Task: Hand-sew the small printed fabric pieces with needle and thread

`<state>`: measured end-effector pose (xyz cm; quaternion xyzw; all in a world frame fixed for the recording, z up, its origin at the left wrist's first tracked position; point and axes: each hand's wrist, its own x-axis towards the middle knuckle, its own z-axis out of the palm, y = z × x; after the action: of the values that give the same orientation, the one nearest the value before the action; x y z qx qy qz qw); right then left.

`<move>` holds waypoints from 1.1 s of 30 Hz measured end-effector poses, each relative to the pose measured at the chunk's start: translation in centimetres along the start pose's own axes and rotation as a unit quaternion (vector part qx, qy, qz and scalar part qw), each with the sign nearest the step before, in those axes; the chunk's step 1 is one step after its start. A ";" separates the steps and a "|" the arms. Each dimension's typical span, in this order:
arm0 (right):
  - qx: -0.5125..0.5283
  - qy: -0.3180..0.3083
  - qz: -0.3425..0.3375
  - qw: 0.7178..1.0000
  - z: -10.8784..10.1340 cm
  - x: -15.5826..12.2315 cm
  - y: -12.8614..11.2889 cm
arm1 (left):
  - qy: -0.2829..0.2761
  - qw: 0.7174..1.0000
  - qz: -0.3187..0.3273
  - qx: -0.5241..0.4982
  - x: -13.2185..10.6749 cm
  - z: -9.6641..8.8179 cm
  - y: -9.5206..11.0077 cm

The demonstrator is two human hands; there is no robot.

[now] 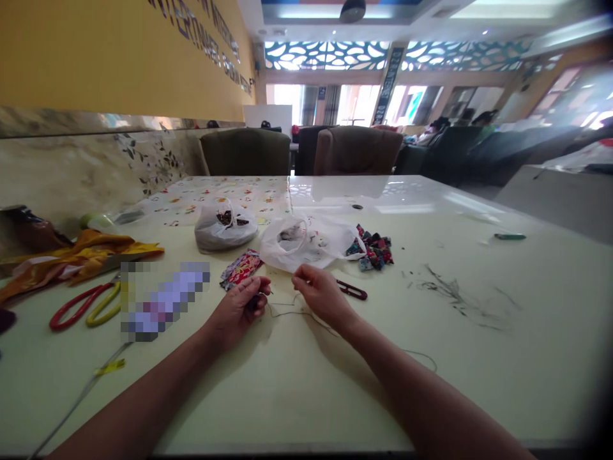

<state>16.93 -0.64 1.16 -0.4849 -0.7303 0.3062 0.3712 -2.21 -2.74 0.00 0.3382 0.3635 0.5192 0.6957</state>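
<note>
My left hand (pixel 243 305) is closed, thumb and forefinger pinched, with a small dark piece (pixel 253 302) tucked under its fingers. My right hand (pixel 318 292) is also closed in a pinch, a little apart from the left. A thin dark thread (pixel 293 313) loops between the hands and trails under my right forearm; it appears to run up to the right fingertips, which are hidden. Beyond the left hand lies a red patterned fabric piece (pixel 242 268). A dark red box cutter (pixel 352 289) rests just right of my right hand.
Two white plastic bags (pixel 225 236) stand farther back, with a pile of dark patterned fabric pieces (pixel 376 249) beside them. At left are scissors (pixel 81 306) with red and yellow handles, yellow cloth (pixel 96 249) and a blurred-out item. Loose threads (pixel 450 291) and a green object (pixel 509 237) lie right.
</note>
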 end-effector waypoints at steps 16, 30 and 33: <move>-0.482 -0.107 0.096 0.864 -4.1 0.8 2.9 | 0.071 0.992 -0.008 -0.107 0.3 -0.2 1.2; -0.434 -0.028 0.132 0.891 -4.4 1.2 2.2 | 0.009 1.000 0.025 -0.004 0.3 -1.1 0.2; -0.151 -0.001 0.133 0.980 -3.8 1.0 1.5 | 0.006 1.000 0.028 0.001 0.0 -0.7 0.3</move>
<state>20.56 1.17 2.26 -0.6281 -0.6971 0.2400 0.2489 -2.93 -2.60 -0.08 0.3460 0.3584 0.5404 0.6780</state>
